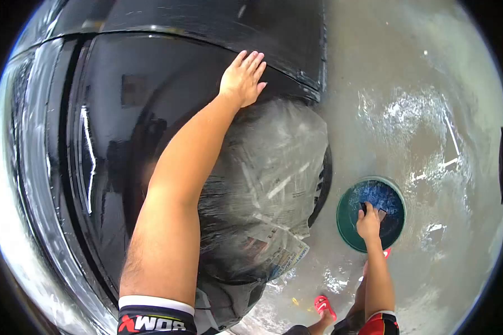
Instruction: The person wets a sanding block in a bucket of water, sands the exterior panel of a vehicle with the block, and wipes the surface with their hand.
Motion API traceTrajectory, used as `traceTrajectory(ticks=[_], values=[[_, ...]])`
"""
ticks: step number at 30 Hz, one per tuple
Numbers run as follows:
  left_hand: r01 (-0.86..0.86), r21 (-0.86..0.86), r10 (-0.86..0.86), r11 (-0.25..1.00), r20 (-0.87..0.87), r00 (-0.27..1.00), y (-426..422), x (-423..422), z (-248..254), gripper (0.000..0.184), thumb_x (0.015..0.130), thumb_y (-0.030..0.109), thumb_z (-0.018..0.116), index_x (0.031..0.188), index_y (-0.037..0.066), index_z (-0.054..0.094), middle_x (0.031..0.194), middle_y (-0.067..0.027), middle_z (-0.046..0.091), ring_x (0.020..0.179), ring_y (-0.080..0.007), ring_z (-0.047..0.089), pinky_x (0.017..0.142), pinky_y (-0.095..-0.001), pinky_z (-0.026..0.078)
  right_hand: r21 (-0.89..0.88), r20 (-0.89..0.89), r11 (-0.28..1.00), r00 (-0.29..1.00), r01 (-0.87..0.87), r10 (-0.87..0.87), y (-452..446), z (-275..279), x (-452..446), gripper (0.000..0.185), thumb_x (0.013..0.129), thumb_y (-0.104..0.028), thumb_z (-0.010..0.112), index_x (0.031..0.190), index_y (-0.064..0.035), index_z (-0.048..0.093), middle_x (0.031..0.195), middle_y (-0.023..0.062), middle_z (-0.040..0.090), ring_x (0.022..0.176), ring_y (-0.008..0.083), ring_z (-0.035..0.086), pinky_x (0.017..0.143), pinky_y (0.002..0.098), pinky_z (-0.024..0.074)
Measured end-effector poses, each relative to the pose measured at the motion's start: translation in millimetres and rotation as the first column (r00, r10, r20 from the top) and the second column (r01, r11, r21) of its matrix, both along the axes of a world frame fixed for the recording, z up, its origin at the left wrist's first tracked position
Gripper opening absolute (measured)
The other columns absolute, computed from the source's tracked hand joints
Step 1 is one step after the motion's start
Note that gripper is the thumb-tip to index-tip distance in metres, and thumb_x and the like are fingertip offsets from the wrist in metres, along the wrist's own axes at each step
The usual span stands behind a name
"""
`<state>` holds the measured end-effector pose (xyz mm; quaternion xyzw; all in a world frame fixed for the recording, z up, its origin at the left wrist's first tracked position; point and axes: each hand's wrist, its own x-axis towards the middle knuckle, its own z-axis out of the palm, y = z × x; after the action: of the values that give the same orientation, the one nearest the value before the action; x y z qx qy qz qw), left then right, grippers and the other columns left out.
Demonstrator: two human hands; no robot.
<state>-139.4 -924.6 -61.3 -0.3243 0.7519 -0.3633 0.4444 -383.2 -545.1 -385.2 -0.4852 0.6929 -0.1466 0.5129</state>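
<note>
My left hand (243,79) lies flat with its fingers stretched out on the glossy black car panel (190,67), just below a seam and above the wheel. Over the round green bucket (345,231) at the lower right, my right hand (368,224) is closed on a small flat block (382,215) with dark and brownish-grey parts. Its exact kind cannot be made out. Bluish water (383,195) with some froth shows inside the bucket. Near my left forearm, wet newspaper sheets (279,162) under clear plastic cover the wheel.
The wet grey floor (413,128) shines with puddles on the right. A tyre edge (324,190) sticks out beside the newspaper. My foot in a red slipper (323,307) stands below, close to the bucket. Long panel edges (75,139) of the car run along the left.
</note>
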Motion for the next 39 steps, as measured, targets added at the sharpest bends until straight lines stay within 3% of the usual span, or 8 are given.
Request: traceTrajectory(ticks=[12, 15, 18, 22, 25, 29, 33, 39], values=[[-0.209, 0.027, 0.210, 0.978, -0.062, 0.976, 212.5, 17.3, 111.8, 0.065, 0.097, 0.025, 0.056, 0.155, 0.001, 0.039, 0.167, -0.0135, 0.031, 0.155, -0.0288, 0.027, 0.127, -0.0521, 0.017, 0.251, -0.382, 0.836, 0.744, -0.487, 0.548, 46.3, -211.4, -19.3, 0.039, 0.098, -0.013, 0.051, 0.134, -0.0173, 0.063, 0.145, 0.0118, 0.057, 0.133, 0.0339, 0.051, 0.109, 0.0486, 0.0428], [-0.410, 0.027, 0.410, 0.912, -0.120, 0.904, 340.5, 46.5, 150.0, 0.066, 0.094, 0.027, 0.060, 0.153, 0.001, 0.044, 0.165, -0.0157, 0.035, 0.154, -0.0329, 0.030, 0.125, -0.0574, 0.018, -0.162, -0.450, 0.901, 0.843, -0.403, 0.296, 44.0, -153.7, -41.0, 0.031, 0.095, -0.015, 0.056, 0.121, -0.0097, 0.070, 0.138, 0.0129, 0.060, 0.124, 0.0355, 0.056, 0.107, 0.0484, 0.0427], [-0.468, 0.195, 0.492, 0.862, -0.097, 0.865, 485.0, 79.6, 163.4, 0.059, 0.090, 0.025, 0.063, 0.143, 0.002, 0.055, 0.152, -0.0140, 0.050, 0.138, -0.0289, 0.048, 0.111, -0.0574, 0.035, -0.441, -0.506, 0.678, 0.787, -0.588, 0.353, 25.6, -80.9, -43.6, 0.030, 0.086, -0.014, 0.063, 0.113, -0.0058, 0.072, 0.132, 0.0164, 0.062, 0.121, 0.0347, 0.056, 0.104, 0.0479, 0.0430], [-0.610, 0.412, 0.668, 0.677, 0.003, 0.744, 638.8, 97.0, 166.0, 0.067, 0.090, 0.030, 0.057, 0.153, 0.007, 0.048, 0.166, -0.0061, 0.037, 0.152, -0.0200, 0.032, 0.125, -0.0452, 0.019, -0.474, -0.577, 0.136, 0.423, -0.870, 0.699, 19.1, 151.4, 57.6, 0.018, 0.077, -0.018, 0.064, 0.092, -0.0106, 0.073, 0.108, 0.0109, 0.068, 0.110, 0.0291, 0.060, 0.095, 0.0453, 0.0450], [-0.593, 0.440, 0.675, 0.675, -0.043, 0.737, 611.5, 86.7, 156.9, 0.073, 0.090, 0.032, 0.057, 0.155, 0.002, 0.042, 0.167, -0.0088, 0.034, 0.154, -0.0209, 0.029, 0.127, -0.0461, 0.018, -0.937, -0.223, 0.028, 0.660, -0.347, 0.717, 11.4, 339.0, 119.8, 0.018, 0.082, -0.016, 0.060, 0.095, -0.0052, 0.068, 0.107, 0.0139, 0.067, 0.102, 0.0281, 0.063, 0.089, 0.0408, 0.0496], [-0.407, 0.087, 0.409, 0.909, -0.367, 0.835, 508.4, 89.5, 173.7, 0.068, 0.090, 0.029, 0.065, 0.153, 0.010, 0.047, 0.165, -0.0083, 0.036, 0.150, -0.0258, 0.036, 0.123, -0.0478, 0.026, -0.878, -0.128, 0.292, 0.773, -0.380, 0.621, -52.4, 470.6, 141.1, 0.033, 0.081, -0.017, 0.070, 0.111, -0.0032, 0.070, 0.118, 0.0204, 0.066, 0.107, 0.0337, 0.064, 0.087, 0.0446, 0.0517], [-0.556, -0.031, 0.469, 0.830, -0.502, 0.727, 547.1, 88.0, 218.4, 0.065, 0.095, 0.031, 0.064, 0.154, 0.012, 0.046, 0.165, -0.0096, 0.036, 0.153, -0.0267, 0.032, 0.123, -0.0496, 0.024, -0.738, 0.547, 0.517, 0.833, 0.434, 0.083, -87.0, 449.8, 184.3, 0.037, 0.093, -0.013, 0.068, 0.129, -0.0031, 0.065, 0.132, 0.0182, 0.064, 0.113, 0.0408, 0.062, 0.100, 0.0469, 0.0487], [-0.507, 0.250, 0.550, 0.825, -0.557, 0.622, 701.2, 121.3, 223.0, 0.049, 0.090, 0.024, 0.066, 0.134, 0.002, 0.063, 0.158, -0.0159, 0.046, 0.149, -0.0309, 0.039, 0.124, -0.0516, 0.024, -0.708, 0.619, 0.403, 0.784, 0.580, -0.043, 3.7, 436.2, 282.3, 0.038, 0.096, -0.015, 0.064, 0.132, -0.0026, 0.062, 0.130, 0.0242, 0.060, 0.120, 0.0434, 0.055, 0.104, 0.0516, 0.0427]])
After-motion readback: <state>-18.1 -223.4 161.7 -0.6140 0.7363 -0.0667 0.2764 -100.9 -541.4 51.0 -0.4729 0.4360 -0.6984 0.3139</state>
